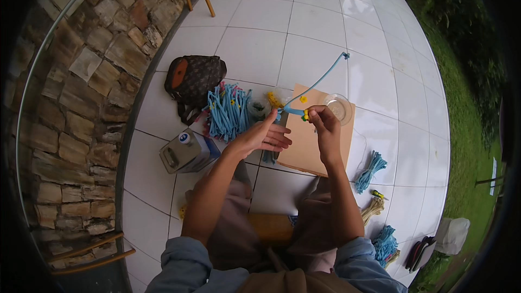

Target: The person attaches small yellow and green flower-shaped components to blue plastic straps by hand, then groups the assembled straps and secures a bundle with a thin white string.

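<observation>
I see right hand (325,128) pinching small yellow-and-green piece (306,115) at end of curved blue stem (294,111), above flat tan board (304,149); left hand (259,138) apart, fingers spread beside stem, thumb contact unclear to me.

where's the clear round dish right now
In the head view, the clear round dish is right of centre, at the far right corner of the tan board, just beyond the right hand.
</observation>
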`<state>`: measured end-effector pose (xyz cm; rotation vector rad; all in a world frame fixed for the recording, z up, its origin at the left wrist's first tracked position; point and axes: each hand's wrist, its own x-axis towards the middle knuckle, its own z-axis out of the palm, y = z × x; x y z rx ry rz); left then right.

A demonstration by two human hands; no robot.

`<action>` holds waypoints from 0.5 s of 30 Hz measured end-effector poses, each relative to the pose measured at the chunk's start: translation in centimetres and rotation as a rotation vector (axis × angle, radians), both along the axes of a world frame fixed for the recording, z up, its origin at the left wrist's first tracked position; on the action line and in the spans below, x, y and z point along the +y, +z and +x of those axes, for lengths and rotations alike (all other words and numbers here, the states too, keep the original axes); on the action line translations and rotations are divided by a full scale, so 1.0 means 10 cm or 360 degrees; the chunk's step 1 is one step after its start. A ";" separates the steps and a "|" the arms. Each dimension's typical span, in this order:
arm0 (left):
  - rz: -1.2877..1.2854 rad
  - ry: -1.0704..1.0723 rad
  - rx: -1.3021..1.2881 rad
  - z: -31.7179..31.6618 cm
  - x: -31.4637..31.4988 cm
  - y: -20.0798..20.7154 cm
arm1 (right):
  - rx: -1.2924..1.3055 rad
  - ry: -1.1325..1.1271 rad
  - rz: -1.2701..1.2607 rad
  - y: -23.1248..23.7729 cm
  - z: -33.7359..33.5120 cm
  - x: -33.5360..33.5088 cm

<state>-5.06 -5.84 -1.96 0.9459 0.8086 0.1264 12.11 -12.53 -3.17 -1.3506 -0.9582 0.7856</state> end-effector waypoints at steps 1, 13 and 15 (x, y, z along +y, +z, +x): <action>-0.0058 0.0169 -0.0138 0.07 -0.03 -0.04 | 0.0206 0.0088 -0.0030 0.05 -0.02 -0.02; -0.0143 0.1286 -0.1278 -0.29 0.32 0.02 | 0.0866 0.0555 -0.0465 -0.04 -0.24 -0.07; 0.0246 0.0985 -0.0936 -0.28 0.26 0.12 | 0.0965 0.0203 -0.0267 -0.12 -0.10 -0.01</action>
